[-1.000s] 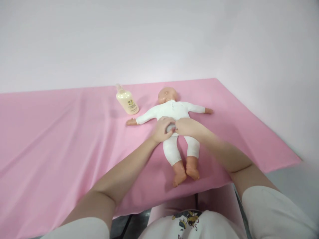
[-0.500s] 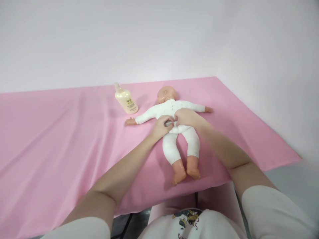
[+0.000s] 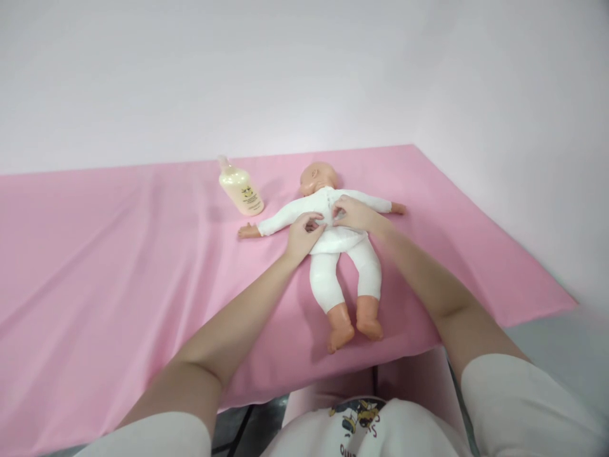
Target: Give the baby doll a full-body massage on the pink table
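Observation:
A baby doll (image 3: 347, 279) in white clothes lies stretched on the pink cloth, arms spread and bare feet toward me. Its head is turned to the left. Over the middle of its torso, my left hand (image 3: 303, 236) is curled, thumb and fingertips closing at the white fabric. Just to the right of it, my right hand (image 3: 354, 214) has its bent fingers pinched at the same fabric, slightly higher up. A small gap separates the two hands. What exactly lies between the fingertips is partly hidden.
A pump bottle (image 3: 242, 193) of pale yellow liquid stands left of the doll's head. The pink cloth (image 3: 118, 254) covers the table and has folds on the left. White walls rise behind and at the right.
Both hands have shifted a little up the doll's torso, toward its head, and the thin white strip between them no longer shows. The doll and bottle stay in place.

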The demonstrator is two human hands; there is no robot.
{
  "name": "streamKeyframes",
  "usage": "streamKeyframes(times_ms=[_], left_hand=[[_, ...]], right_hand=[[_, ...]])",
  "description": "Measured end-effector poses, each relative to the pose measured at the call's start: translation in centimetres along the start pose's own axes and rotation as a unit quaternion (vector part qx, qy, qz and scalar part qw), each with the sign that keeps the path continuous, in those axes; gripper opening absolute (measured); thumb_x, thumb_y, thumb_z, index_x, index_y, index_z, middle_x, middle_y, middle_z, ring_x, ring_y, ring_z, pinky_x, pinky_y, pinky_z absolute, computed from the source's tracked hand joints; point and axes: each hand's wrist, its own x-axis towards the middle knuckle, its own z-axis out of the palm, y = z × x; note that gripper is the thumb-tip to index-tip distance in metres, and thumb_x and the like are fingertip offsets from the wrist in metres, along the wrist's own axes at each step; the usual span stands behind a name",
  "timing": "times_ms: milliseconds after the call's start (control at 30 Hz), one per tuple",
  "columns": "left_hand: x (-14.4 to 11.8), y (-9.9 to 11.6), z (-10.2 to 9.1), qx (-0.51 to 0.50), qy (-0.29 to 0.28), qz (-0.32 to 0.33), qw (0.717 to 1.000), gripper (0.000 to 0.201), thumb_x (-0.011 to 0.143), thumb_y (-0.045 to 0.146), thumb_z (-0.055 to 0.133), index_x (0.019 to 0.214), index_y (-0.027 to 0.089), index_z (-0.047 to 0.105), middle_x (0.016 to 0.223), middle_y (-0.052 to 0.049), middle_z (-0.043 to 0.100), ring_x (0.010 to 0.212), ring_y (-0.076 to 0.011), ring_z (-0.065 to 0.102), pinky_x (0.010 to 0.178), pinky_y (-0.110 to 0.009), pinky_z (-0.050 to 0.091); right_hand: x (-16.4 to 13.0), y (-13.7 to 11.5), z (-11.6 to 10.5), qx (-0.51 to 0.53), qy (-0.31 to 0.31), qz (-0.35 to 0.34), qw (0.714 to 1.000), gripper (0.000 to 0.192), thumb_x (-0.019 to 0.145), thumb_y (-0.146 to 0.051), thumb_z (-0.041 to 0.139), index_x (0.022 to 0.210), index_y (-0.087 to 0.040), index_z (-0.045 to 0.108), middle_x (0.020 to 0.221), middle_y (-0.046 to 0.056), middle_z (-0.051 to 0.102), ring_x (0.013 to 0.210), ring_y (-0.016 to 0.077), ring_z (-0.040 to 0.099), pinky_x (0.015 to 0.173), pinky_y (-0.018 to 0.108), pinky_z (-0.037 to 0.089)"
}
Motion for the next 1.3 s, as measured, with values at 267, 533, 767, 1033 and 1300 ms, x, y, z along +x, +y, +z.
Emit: streamKeyframes(times_ms=[267, 533, 767, 1033, 1300], left_hand=[[0.4, -1.0, 0.0, -0.021, 0.015, -0.033, 0.999, 0.021, 0.079, 0.029, 0.07, 0.096, 0.017, 0.071, 0.11, -0.008, 0.075, 0.075, -0.0138, 0.066, 0.079, -0.031, 0.057], [0.0, -0.8, -0.3, 0.081, -0.007, 0.085, 0.993, 0.014, 0.086, 0.024, 0.063, 0.096, 0.02, 0.072, 0.121, -0.01, 0.071, 0.115, -0.0227, 0.066, 0.104, -0.042, 0.053], [0.4, -2.3, -0.8, 0.116, -0.045, 0.075, 0.989, 0.041, 0.091, 0.033, 0.062, 0.13, 0.021, 0.063, 0.156, -0.012, 0.049, 0.153, -0.0301, 0.034, 0.126, -0.058, 0.026], [0.4, -2.4, -1.1, 0.113, -0.047, 0.054, 0.991, 0.037, 0.094, 0.034, 0.055, 0.128, 0.022, 0.065, 0.156, -0.01, 0.05, 0.152, -0.0286, 0.035, 0.127, -0.057, 0.023], [0.2, -1.5, -0.9, 0.106, -0.042, 0.053, 0.992, 0.033, 0.095, 0.029, 0.053, 0.124, 0.022, 0.066, 0.151, -0.01, 0.055, 0.147, -0.0263, 0.043, 0.126, -0.055, 0.027]], right_hand=[[0.2, 1.6, 1.5, 0.036, 0.029, 0.007, 0.999, 0.015, 0.083, -0.017, 0.072, 0.098, -0.015, 0.072, 0.099, 0.006, 0.071, 0.084, 0.0163, 0.062, 0.083, 0.032, 0.048], [0.0, 2.4, 3.6, 0.027, 0.131, -0.052, 0.99, 0.01, 0.091, -0.018, 0.063, 0.085, -0.019, 0.071, 0.087, 0.004, 0.068, 0.084, 0.0188, 0.061, 0.083, 0.032, 0.047], [0.2, 2.9, 4.8, 0.052, 0.212, -0.064, 0.974, 0.006, 0.088, -0.018, 0.065, 0.091, -0.02, 0.07, 0.115, 0.009, 0.065, 0.116, 0.025, 0.058, 0.108, 0.042, 0.041], [0.3, 2.6, 5.2, 0.073, 0.221, -0.05, 0.971, 0.01, 0.087, -0.016, 0.059, 0.085, -0.021, 0.068, 0.093, 0.004, 0.073, 0.096, 0.0227, 0.065, 0.099, 0.041, 0.047], [0.2, 3.2, 4.4, 0.114, 0.218, 0.022, 0.969, 0.021, 0.092, -0.018, 0.055, 0.101, -0.018, 0.073, 0.107, 0.009, 0.073, 0.098, 0.0218, 0.067, 0.097, 0.039, 0.053]])
